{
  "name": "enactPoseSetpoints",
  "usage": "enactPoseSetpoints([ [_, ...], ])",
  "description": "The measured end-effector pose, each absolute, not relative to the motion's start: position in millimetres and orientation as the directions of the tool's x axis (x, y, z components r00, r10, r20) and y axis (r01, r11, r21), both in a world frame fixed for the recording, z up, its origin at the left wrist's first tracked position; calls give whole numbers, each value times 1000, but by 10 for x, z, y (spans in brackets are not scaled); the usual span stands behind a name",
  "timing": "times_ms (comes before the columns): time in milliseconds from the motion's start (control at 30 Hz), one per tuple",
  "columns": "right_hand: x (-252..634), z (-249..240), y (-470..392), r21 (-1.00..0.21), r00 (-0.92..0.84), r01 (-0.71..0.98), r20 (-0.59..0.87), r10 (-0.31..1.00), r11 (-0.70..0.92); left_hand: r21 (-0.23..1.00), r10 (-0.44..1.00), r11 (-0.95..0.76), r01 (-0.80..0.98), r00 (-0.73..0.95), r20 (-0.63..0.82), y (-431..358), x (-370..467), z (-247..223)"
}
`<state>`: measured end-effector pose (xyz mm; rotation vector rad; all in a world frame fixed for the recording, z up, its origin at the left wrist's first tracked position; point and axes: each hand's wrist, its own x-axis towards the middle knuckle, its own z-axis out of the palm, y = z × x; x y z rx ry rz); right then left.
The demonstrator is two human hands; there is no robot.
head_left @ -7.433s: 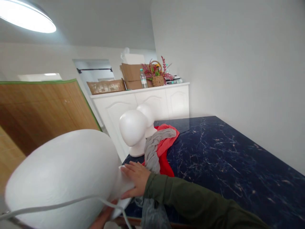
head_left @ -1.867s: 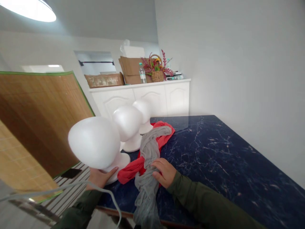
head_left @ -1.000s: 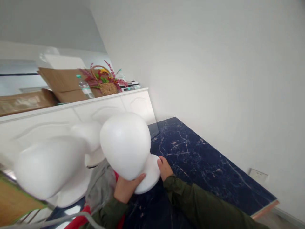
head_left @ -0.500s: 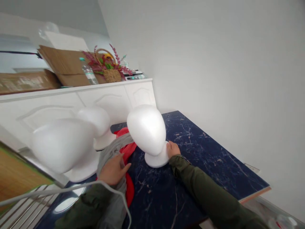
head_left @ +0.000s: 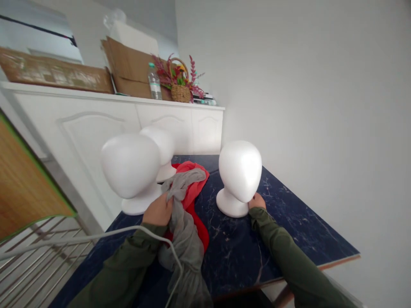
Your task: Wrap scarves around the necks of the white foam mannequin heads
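Note:
My left hand (head_left: 159,210) is closed around a gathered part of a thin grey scarf (head_left: 186,239). The scarf trails toward me, over a red scarf (head_left: 196,188) lying on the dark blue marbled table (head_left: 234,252). On the right, a smooth white mannequin head (head_left: 240,169) stands upright on its round base. My right hand (head_left: 257,201) grips it low at its right side, with the fingertips partly hidden behind it. Two more white heads stand at the left: a nearer one (head_left: 131,164) just beyond my left hand, and a farther one (head_left: 162,143) partly covered by it.
A white cable (head_left: 128,229) crosses in front of my left forearm. At the left are a wire rack (head_left: 58,248) and a wood-patterned panel (head_left: 28,184). Behind, a white cabinet (head_left: 99,124) carries cardboard boxes (head_left: 54,73), a bottle (head_left: 154,83) and a flower basket (head_left: 180,92).
My left hand, loosely open over the grey scarf before, has closed on it and bunched it up. My right hand stays at the right mannequin head. The camera view has shifted.

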<state>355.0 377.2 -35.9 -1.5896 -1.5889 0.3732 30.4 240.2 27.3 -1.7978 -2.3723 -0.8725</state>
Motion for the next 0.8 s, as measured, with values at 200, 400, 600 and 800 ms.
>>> enactPoseSetpoints([
  [200,3584,-331,3658,-777,246,622,319,915,103,778,698,18,627,-565,440,2264,208,419],
  [400,3607,-360,3583,-865,370,498,273,888,58,921,581,-183,344,-717,384,2131,358,531],
  [600,3546,-390,3592,-945,434,321,201,878,58,627,719,-367,687,-218,660,2020,558,212],
  [800,3638,-440,3619,-999,539,-32,-26,842,-11,434,742,-611,662,287,606,1876,811,15],
])
